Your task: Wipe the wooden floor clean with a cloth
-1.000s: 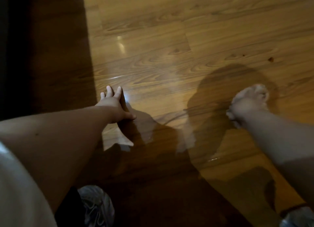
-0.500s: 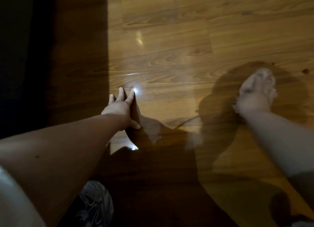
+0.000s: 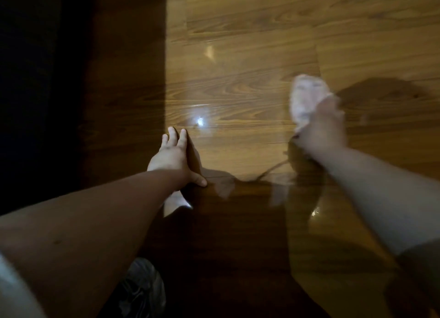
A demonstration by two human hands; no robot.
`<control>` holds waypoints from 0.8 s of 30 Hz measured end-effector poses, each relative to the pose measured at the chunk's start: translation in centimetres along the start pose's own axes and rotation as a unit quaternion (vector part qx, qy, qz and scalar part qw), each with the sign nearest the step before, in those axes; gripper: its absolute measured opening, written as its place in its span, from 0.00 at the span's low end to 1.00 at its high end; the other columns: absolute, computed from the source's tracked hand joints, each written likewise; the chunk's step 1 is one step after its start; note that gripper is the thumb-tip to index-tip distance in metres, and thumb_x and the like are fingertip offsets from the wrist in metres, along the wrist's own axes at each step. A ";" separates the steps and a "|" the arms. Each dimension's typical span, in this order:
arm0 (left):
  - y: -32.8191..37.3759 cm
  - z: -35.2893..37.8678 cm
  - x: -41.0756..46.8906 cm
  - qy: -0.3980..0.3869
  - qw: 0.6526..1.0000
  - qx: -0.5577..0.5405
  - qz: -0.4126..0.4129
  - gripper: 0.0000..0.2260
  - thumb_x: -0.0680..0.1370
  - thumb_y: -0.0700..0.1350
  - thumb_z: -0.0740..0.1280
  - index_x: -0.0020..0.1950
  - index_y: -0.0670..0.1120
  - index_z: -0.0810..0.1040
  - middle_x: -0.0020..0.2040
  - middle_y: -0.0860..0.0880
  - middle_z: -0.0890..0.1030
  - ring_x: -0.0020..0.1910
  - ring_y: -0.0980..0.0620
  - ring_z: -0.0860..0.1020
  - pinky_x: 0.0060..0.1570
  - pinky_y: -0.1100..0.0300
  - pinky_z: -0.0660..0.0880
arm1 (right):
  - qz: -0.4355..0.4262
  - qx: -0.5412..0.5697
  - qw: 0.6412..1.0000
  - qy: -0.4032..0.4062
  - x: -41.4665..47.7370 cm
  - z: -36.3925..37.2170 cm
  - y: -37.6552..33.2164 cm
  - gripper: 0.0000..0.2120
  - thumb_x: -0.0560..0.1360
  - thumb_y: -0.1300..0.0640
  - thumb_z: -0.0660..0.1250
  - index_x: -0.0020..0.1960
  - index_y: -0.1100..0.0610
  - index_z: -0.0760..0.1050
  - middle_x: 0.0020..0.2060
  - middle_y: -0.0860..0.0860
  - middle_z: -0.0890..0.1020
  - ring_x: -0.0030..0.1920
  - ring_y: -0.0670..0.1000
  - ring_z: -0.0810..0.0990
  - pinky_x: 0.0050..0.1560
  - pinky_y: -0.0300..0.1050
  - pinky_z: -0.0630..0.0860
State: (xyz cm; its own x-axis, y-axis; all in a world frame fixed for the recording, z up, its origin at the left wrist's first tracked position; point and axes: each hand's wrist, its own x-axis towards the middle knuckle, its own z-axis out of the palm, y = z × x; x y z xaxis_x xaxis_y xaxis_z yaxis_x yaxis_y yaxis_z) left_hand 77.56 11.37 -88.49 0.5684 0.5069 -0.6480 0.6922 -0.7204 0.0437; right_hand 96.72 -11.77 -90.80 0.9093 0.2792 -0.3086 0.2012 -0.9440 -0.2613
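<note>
Pale cloth (image 3: 306, 98), whitish-pink and motion-blurred, lies on the wooden floor (image 3: 238, 55). It projects from the front of the right hand (image 3: 321, 132), which grasps its near end; blur hides how the individual fingers lie.

Floor: glossy brown planks with visible grain. A bright glare spot (image 3: 200, 122) sits just ahead of the left hand (image 3: 170, 158).

Left hand: released, fingers straight and close together, thumb spread toward the right. It is pressed flat on the floor and holds nothing. It lies well apart from the right hand, to that hand's left and slightly nearer the person.

Left of the left hand the floor falls into deep shadow (image 3: 123, 91), black further out. Behind the left hand, under the forearm, a grey shoe (image 3: 142, 286) shows partly.
</note>
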 end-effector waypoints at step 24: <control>13.7 5.9 -1.6 0.185 0.950 -0.014 0.251 0.27 0.79 0.55 0.59 0.77 0.53 0.57 0.79 0.45 0.47 0.76 0.38 0.43 0.72 0.45 0.36 | 0.090 0.146 0.985 -0.004 -7.3 -0.2 4.0 0.26 0.81 0.62 0.51 0.78 0.50 0.54 0.79 0.50 0.48 0.78 0.51 0.43 0.77 0.52 0.41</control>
State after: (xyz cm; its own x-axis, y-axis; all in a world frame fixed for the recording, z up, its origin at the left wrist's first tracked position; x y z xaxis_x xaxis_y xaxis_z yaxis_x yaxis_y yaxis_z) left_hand 83.53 -2.09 -91.37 0.9435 0.2387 -0.2300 0.3019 -0.9052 0.2992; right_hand 91.01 -17.57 -89.37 0.9178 0.1152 -0.3800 -0.0768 -0.8875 -0.4544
